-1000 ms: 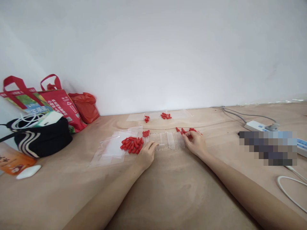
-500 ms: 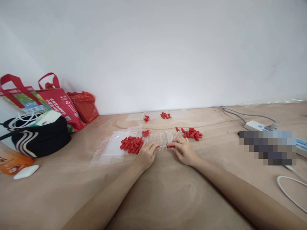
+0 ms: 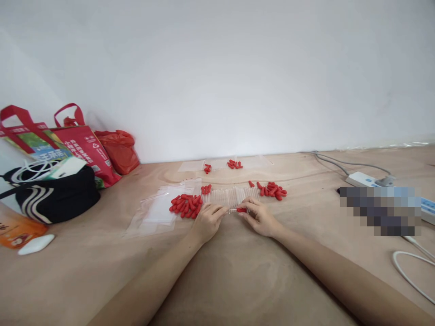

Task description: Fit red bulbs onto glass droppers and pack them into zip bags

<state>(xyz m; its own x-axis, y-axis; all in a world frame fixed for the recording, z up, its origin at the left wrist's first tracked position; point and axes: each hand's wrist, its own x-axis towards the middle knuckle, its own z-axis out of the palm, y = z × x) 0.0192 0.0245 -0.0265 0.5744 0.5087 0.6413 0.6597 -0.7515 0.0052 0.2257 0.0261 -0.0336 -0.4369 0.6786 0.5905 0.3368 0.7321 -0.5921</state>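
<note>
Step in hand, as judged: joining a red bulb (image 3: 241, 210) to the end of a clear tube (image 3: 233, 211). Both parts lie in line between the hands, just in front of the near edge of the tube row (image 3: 226, 197), low over the table (image 3: 238, 276).

Left hand (image 3: 208, 222): fingers closed narrow in a pinch on the tube, whose free end points right. Right hand (image 3: 261, 218): thumb and fingers closed on the bulb, its mouth apparently facing the tube. The two parts meet or nearly meet; whether the tube is seated inside the bulb cannot be told at this size.

The next move appears to call for a steady left grip, straight alignment and a firm push along the tube's axis. Avoid sideways load, as the tube looks thin and may be brittle.

Change from the earlier frames: one second ago, the right hand was at the right pile (image 3: 277, 190) of bulbs; it is now at the tube. Half a second ago, the bulb was already beside the tube; the left fingertips now reach slightly farther right. The left pile (image 3: 185, 206) shows no clear change.
</note>
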